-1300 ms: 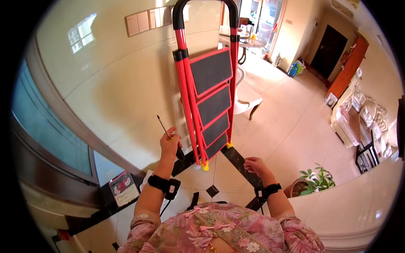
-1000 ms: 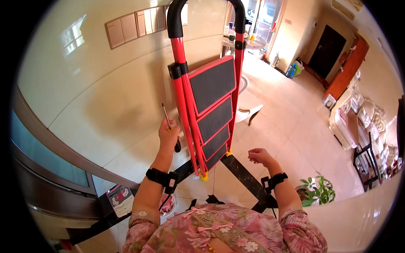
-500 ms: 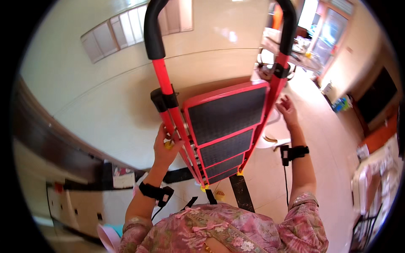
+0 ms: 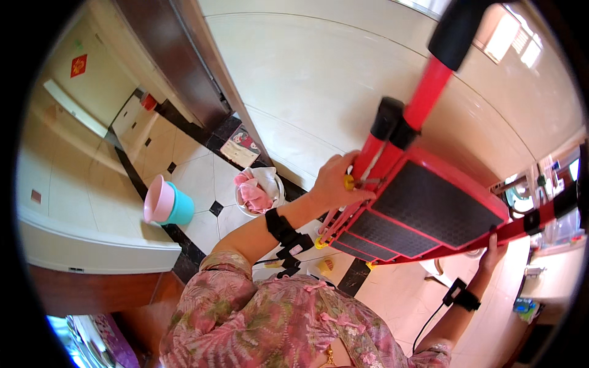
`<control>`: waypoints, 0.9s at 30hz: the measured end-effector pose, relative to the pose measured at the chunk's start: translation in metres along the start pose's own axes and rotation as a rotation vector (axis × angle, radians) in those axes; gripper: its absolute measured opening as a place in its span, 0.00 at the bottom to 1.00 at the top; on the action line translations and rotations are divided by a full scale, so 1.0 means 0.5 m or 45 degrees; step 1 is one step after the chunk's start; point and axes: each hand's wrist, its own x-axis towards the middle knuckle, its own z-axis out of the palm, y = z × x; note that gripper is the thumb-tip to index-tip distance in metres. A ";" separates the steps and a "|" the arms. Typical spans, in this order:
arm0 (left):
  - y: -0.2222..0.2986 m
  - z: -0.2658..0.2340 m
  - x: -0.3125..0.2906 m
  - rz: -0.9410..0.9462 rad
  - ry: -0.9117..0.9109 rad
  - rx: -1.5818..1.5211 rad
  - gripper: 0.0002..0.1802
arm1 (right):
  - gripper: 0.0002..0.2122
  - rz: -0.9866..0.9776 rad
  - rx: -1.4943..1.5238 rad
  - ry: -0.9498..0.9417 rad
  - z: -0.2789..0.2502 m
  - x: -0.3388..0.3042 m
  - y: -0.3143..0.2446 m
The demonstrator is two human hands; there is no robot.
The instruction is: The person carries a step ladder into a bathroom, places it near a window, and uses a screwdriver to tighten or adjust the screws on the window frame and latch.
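Observation:
A folded step ladder (image 4: 438,205) with a red frame, black ribbed treads and black padded rails stands in front of me, tilted in the picture. My left hand (image 4: 336,183) is closed round its left red leg, beside a small yellow knob (image 4: 349,182). At the lower right, my right hand (image 4: 492,253) grips the right red rail from below, its fingers partly hidden behind the rail. Yellow feet (image 4: 321,243) tip the ladder's lower end. Both my wrists carry black strapped devices.
A white basket (image 4: 281,195) with pink and white cloths stands on the tiled floor by the doorway. Left of it are a pink bucket (image 4: 159,199) and a teal bucket (image 4: 181,205). A pale wall (image 4: 294,80) rises behind the ladder.
My view has swung left, so the ladder appears farther right and more slanted. My right hand, apart from the ladder before, now holds its right rail. My left hand stays on the left leg.

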 end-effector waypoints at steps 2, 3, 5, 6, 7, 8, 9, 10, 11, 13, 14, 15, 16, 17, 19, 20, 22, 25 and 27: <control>0.013 -0.007 -0.013 -0.051 -0.084 -0.051 0.40 | 0.23 -0.046 -0.001 0.046 -0.028 -0.002 0.000; 0.010 -0.014 -0.014 -0.022 -0.049 -0.069 0.39 | 0.23 -0.051 0.032 0.028 -0.025 -0.010 -0.002; -0.010 -0.039 -0.013 -0.025 -0.023 -0.027 0.40 | 0.25 -0.061 0.082 0.031 0.000 -0.007 -0.002; -0.019 -0.052 -0.016 -0.025 -0.015 -0.004 0.40 | 0.26 -0.063 0.102 0.057 0.030 -0.014 -0.010; -0.031 -0.064 -0.012 -0.005 0.069 -0.051 0.32 | 0.27 -0.070 0.125 0.091 0.059 -0.022 -0.020; -0.041 -0.081 -0.014 -0.047 0.070 -0.086 0.32 | 0.27 -0.067 0.137 0.096 0.088 -0.027 -0.031; -0.053 -0.104 -0.019 -0.073 0.068 -0.112 0.31 | 0.27 -0.069 0.163 0.113 0.120 -0.041 -0.037; -0.057 -0.130 -0.020 -0.107 0.073 -0.157 0.31 | 0.28 -0.077 0.169 0.121 0.144 -0.044 -0.058; -0.060 -0.163 -0.023 -0.105 0.058 -0.082 0.30 | 0.28 -0.109 0.181 0.101 0.168 -0.044 -0.082; -0.051 -0.232 -0.031 -0.043 0.125 -0.045 0.37 | 0.29 -0.181 0.194 0.047 0.201 -0.048 -0.137; -0.044 -0.265 -0.036 -0.020 0.159 -0.027 0.40 | 0.30 -0.195 0.172 0.059 0.200 -0.041 -0.141; -0.033 -0.299 -0.036 0.014 0.193 -0.169 0.37 | 0.30 -0.224 0.167 0.038 0.222 -0.046 -0.177; -0.025 -0.332 -0.050 -0.113 0.223 -0.314 0.34 | 0.31 -0.252 0.156 0.023 0.243 -0.052 -0.223; -0.015 -0.373 -0.064 -0.175 0.237 -0.407 0.34 | 0.32 -0.314 0.118 -0.004 0.249 -0.053 -0.248; 0.005 -0.465 -0.103 -0.201 0.273 -0.436 0.32 | 0.37 -0.395 0.171 -0.095 0.289 -0.067 -0.291; 0.013 -0.508 -0.120 -0.161 0.273 -0.405 0.32 | 0.38 -0.475 0.218 -0.106 0.317 -0.084 -0.320; 0.055 -0.578 -0.152 -0.178 0.421 -0.458 0.33 | 0.39 -0.570 0.322 -0.259 0.342 -0.084 -0.369; 0.110 -0.695 -0.205 -0.068 0.459 -0.149 0.35 | 0.39 -0.640 0.436 -0.390 0.411 -0.114 -0.430; 0.147 -0.770 -0.238 0.045 0.520 -0.100 0.36 | 0.39 -0.615 0.476 -0.372 0.464 -0.152 -0.487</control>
